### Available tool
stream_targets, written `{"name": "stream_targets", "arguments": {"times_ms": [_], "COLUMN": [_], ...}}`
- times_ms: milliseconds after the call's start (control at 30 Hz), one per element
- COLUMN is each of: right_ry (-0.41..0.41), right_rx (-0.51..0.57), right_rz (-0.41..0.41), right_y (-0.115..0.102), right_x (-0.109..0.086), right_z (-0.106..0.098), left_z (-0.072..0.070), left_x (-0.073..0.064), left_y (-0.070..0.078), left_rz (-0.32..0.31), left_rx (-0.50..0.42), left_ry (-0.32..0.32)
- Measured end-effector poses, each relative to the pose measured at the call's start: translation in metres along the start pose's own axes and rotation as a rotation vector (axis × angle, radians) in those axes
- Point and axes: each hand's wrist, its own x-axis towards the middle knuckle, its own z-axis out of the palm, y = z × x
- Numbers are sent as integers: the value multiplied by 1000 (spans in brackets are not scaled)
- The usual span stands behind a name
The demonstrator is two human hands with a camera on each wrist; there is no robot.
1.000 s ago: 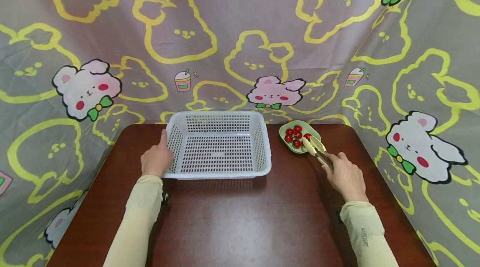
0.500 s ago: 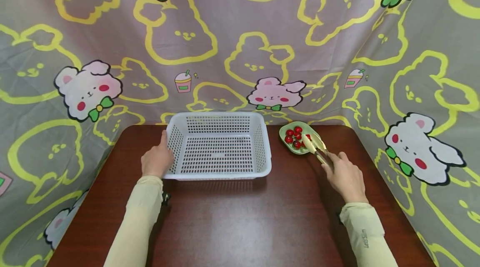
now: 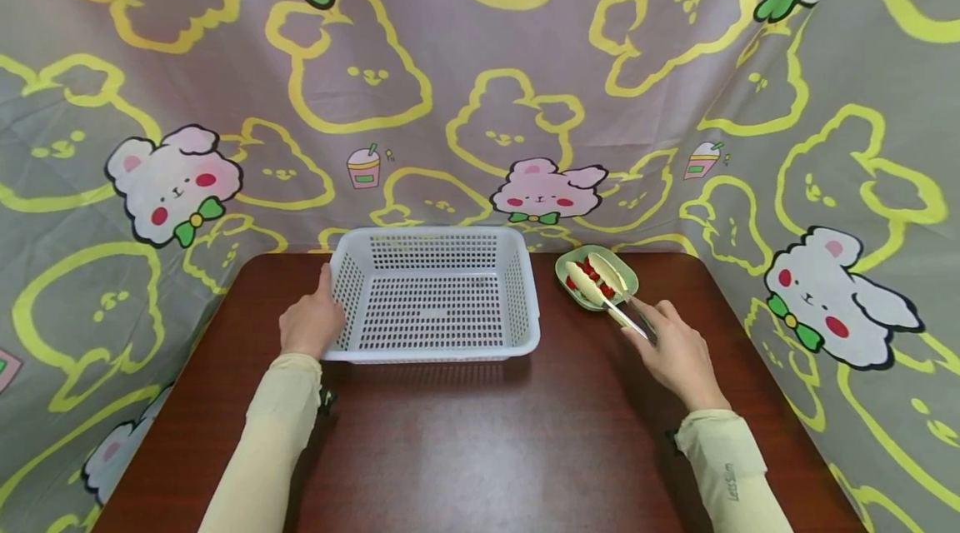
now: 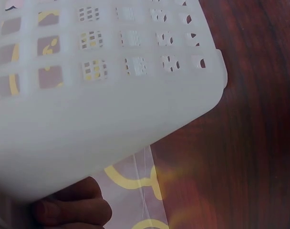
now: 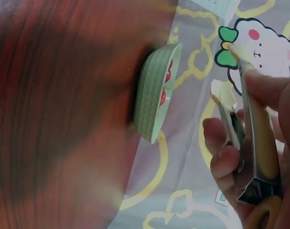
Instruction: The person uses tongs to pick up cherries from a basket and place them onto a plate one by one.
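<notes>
In the head view my left hand holds the left side of a white perforated plastic basket, its index finger stretched along the rim. The left wrist view shows curled fingers beneath the basket's edge. My right hand grips metal tongs with cream tips. Those tips stand apart over a green dish of small red cherry tomatoes, partly covering them. From the right wrist view, the tongs are above the dish, and nothing shows between their tips.
A dark brown wooden table carries the basket and the dish, both near its far edge. A patterned cloth with yellow outlines and rabbit faces hangs behind the table and along both sides.
My right hand has shifted slightly left with the tongs, whose tips have moved from the dish's right side over its middle. My left hand and the basket stay in place.
</notes>
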Motion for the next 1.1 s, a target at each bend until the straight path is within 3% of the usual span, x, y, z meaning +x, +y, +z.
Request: {"name": "stream_targets", "arguments": {"times_ms": [400, 1100], "right_ry": [-145, -289], "right_rx": [14, 33], "right_rz": [-68, -169], "right_y": [5, 11], "right_x": [-6, -10], "right_z": [3, 21], "left_z": [-3, -1], "left_x": [0, 1], "left_y": [3, 3], "left_rz": [-15, -26], "left_rx": [2, 2], "left_ry": [-10, -3]}}
